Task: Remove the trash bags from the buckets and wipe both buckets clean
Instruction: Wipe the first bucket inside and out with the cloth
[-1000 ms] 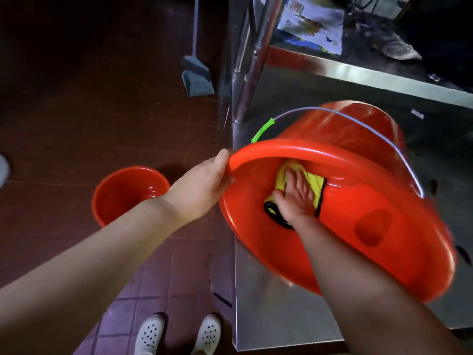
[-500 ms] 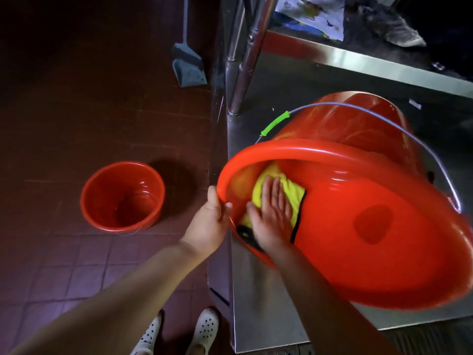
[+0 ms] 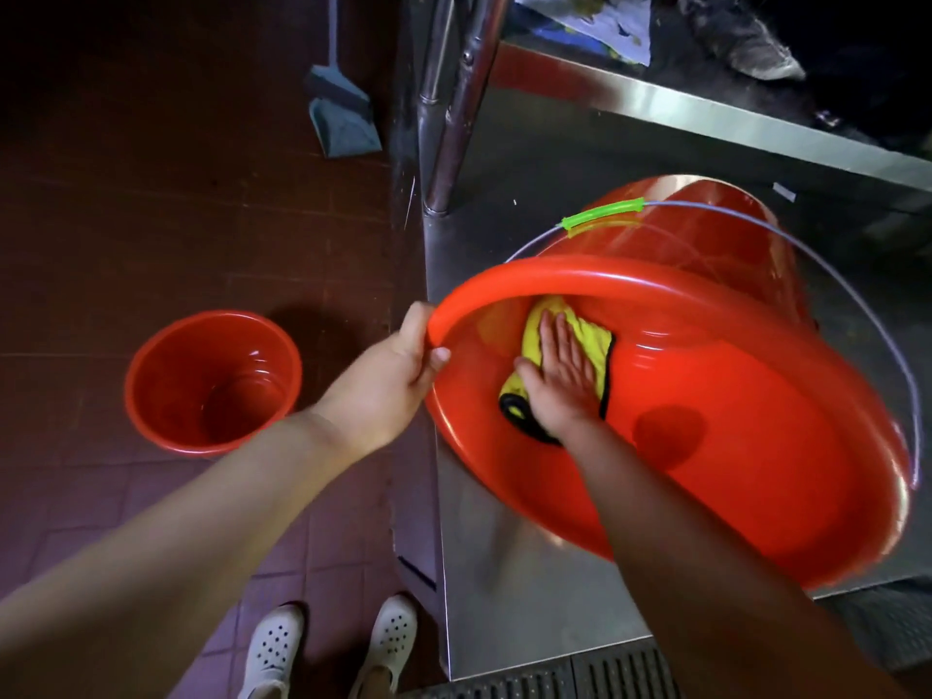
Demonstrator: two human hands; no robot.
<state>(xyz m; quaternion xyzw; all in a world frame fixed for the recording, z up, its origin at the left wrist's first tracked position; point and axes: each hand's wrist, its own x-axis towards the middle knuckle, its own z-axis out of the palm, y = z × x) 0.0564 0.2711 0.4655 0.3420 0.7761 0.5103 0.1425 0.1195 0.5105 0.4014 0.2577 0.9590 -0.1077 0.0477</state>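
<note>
Large bucket (image 3: pixel 706 446) lies tipped on the counter (image 3: pixel 529 597), mouth nearward. Left hand (image 3: pixel 388 385) fingers grip its rim; right hand (image 3: pixel 565 375), fingers flat, presses yellow cloth (image 3: pixel 590 340) on the far inner wall.

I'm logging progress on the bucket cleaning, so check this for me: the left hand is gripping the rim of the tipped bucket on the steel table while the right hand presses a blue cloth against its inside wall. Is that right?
Not quite. The cloth is yellow with a dark edge, not blue, as the head view shows. The rest stands: the left hand grips the rim of the tipped bucket on the steel table, and the right hand presses the cloth against its inside wall.
</note>
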